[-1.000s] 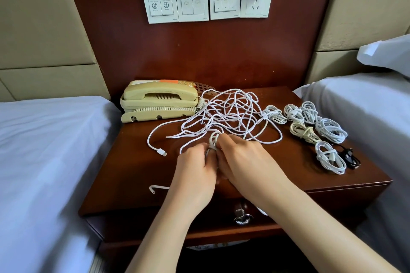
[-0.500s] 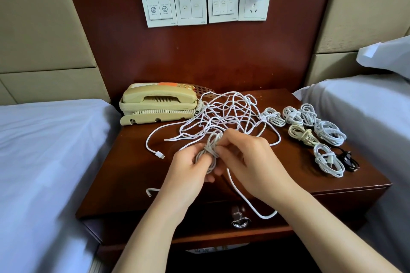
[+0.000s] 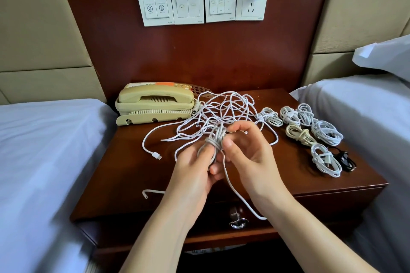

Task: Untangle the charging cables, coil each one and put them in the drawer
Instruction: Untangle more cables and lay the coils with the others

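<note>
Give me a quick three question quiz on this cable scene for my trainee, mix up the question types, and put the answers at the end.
1. True or false: both the left hand and the right hand hold the grey bundle.
2. Where is the phone? A) back left of the nightstand B) its front right corner C) on a bed
3. What colour is the coil nearest the nightstand's front right corner?
Key: 1 true; 2 A; 3 black.
</note>
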Demonstrator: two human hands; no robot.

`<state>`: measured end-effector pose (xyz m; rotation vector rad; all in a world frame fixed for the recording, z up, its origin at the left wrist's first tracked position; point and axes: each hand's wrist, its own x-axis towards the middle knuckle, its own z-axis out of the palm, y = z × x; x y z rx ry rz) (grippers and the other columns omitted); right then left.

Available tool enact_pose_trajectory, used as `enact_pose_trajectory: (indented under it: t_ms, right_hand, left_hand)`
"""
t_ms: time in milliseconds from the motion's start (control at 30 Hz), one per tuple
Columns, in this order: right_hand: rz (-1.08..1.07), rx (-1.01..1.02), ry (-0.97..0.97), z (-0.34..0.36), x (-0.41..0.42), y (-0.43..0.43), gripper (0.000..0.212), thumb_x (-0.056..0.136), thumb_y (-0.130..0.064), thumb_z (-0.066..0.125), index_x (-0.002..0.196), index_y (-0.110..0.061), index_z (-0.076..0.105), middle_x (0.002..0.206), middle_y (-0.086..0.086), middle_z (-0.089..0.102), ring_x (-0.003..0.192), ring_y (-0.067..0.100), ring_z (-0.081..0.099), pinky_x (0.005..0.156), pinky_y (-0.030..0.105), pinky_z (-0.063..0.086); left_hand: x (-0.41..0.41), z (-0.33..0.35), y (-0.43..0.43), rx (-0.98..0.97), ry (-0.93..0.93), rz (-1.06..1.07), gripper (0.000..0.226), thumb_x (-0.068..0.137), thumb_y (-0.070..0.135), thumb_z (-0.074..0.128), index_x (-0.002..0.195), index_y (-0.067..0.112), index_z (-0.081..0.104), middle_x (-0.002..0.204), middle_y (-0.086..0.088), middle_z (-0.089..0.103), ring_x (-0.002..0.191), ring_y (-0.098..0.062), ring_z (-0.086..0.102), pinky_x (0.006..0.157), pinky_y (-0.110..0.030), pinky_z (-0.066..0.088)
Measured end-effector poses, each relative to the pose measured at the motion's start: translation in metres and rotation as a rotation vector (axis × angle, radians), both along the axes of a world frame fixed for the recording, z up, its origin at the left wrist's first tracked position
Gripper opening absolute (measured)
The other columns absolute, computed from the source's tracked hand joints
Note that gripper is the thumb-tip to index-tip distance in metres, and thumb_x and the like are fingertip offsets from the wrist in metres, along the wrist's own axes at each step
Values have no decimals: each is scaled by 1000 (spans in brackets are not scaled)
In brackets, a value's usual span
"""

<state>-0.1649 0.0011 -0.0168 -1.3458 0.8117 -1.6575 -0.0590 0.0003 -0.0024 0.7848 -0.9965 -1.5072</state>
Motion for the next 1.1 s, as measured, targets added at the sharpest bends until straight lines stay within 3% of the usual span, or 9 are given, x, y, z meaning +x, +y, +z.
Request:
enact_pose_trajectory:
  t_ms: [167,400,567,667,733,900,1000,1100]
  right_hand:
    - [73,139,-119,2,4,0,19,80,-11,68,80,0,51,59,8,55,46,24,52,39,27,45]
    - [146,209,-128,9,2,2,19,76,-14,64,80,0,52,57,15,52,46,25,51,42,31,45]
    - [231,198,-143,17,-5,5,15,79,-8,62,68,-4,52,52,13,54,46,29,53,50,39,50]
    - [232,206,-120,21,-10,5,20,76,-5,65,61,-8,52,46,2,54,47,18,53,59,29,46]
    - [216,237,-107,20,-14,3,21,70,-5,70,58,-8,53,48,2,54,49,10,49,56,20,41]
    - [191,277,24,18,-18,0,27,74,-6,75,55,-15,59,63,12,57,55,12,45,56,22,36]
    - [165,244,106,20,-18,2,24,82,1,65,61,-7,56,60,9,63,53,13,57,58,20,46]
    - [82,137,232,22,-16,5,20,86,-1,64,67,-5,56,62,10,66,59,20,64,65,29,53]
  left_hand:
    - [0,0,3,-20,-61,-1,26,98,9,42,78,4,58,55,4,46,46,-8,32,45,-19,31]
    - [9,1,2,-110,-235,-64,31,99,11,40,104,-16,53,58,4,44,48,-8,34,46,-20,32]
    - [13,6,3,-227,-404,-34,30,98,14,42,88,-11,54,59,0,44,48,-13,38,46,-24,34]
    - [12,10,5,-283,-501,-15,29,97,13,41,76,-4,50,58,-3,44,48,-15,39,47,-27,33]
    - [12,12,6,-288,-538,-18,27,96,12,40,74,2,51,57,0,46,47,-14,38,46,-28,32]
    - [15,13,4,-92,-420,-104,29,99,9,34,81,4,57,57,1,45,48,-12,35,46,-25,28]
    - [17,11,3,-47,-389,-129,30,100,8,33,91,0,60,59,1,45,50,-12,36,47,-23,31]
    - [15,14,4,-23,-349,-114,28,100,8,34,92,0,60,60,-1,45,49,-12,37,45,-22,32]
